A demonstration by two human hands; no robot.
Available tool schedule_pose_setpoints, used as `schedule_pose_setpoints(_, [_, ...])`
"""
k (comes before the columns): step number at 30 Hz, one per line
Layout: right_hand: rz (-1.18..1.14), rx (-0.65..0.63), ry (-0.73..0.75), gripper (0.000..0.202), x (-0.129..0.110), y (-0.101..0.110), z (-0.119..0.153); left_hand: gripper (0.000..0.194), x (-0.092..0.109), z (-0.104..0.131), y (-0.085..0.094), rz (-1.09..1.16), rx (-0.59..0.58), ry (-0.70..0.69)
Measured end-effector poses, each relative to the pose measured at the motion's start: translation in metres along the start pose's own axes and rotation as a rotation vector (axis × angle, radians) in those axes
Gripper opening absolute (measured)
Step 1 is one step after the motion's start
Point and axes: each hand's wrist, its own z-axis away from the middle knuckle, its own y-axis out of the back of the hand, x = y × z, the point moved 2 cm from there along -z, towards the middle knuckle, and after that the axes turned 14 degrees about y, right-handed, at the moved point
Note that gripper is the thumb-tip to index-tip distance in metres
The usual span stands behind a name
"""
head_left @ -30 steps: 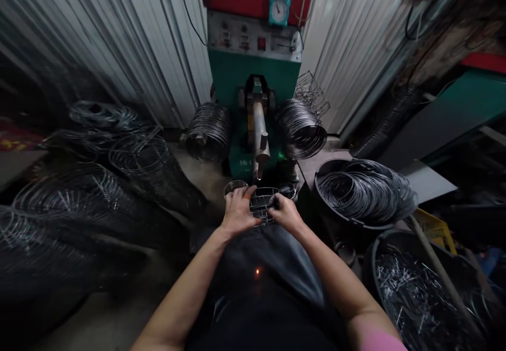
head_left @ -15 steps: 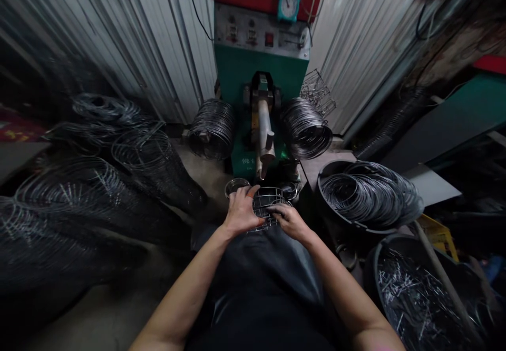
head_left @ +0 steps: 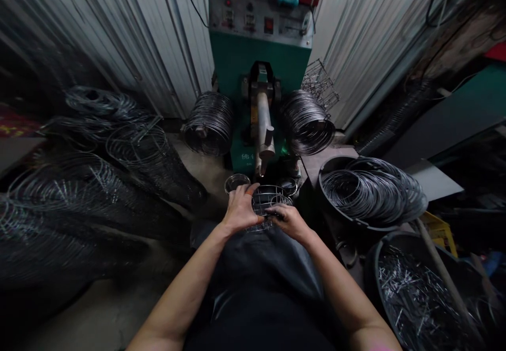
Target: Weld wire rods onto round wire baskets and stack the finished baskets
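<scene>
A small round wire basket (head_left: 271, 192) sits in front of my body, just below the tip of a machine's metal arm (head_left: 264, 129). My left hand (head_left: 241, 210) grips its left side, thumb and forefinger spread along the wires; orange-brown coverings show on these digits. From the right, my right hand (head_left: 291, 221) has its fingers curled on the near right part of the basket, the fingertips dark. Whether a separate small wire is pinched there I cannot make out. Between the hands the grid of wires shows, and its underside is hidden.
A green machine (head_left: 225, 58) with a switch panel stands ahead, flanked by wire coils (head_left: 209, 124). At right are a tub of wire rings (head_left: 322, 195) and a bin of short wire pieces (head_left: 415, 293). Stacked wire rings (head_left: 138, 140) fill the left side.
The view has shifted slightly, so the machine appears higher. My right fingers have moved a little leftward on the basket; my left hand keeps its grip. A red lamp on the panel now glows.
</scene>
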Motion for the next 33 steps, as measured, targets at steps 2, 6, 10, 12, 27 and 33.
schedule_pose_setpoints(2, [0.025,-0.006,-0.002,0.019,0.003,-0.002,-0.001,0.086,-0.002,-0.003,0.0,0.013,0.0,-0.001])
schedule_pose_setpoints(6, [0.066,-0.037,0.021,0.018,0.005,-0.003,-0.008,0.085,-0.007,-0.012,0.001,0.033,-0.011,-0.004])
schedule_pose_setpoints(10, [0.096,-0.045,0.041,0.019,0.007,-0.004,-0.018,0.085,-0.015,-0.021,0.001,0.056,-0.01,-0.031])
schedule_pose_setpoints(12, [0.104,-0.052,0.035,0.019,0.009,-0.005,-0.022,0.084,-0.018,-0.024,0.002,0.072,-0.005,-0.042])
schedule_pose_setpoints(27, [0.212,-0.036,0.03,0.016,0.027,0.001,-0.052,0.08,-0.021,-0.063,0.005,0.089,-0.016,-0.016])
schedule_pose_setpoints(33, [0.308,-0.012,-0.023,0.021,0.033,-0.001,-0.056,0.084,-0.017,-0.07,0.006,0.059,0.049,0.047])
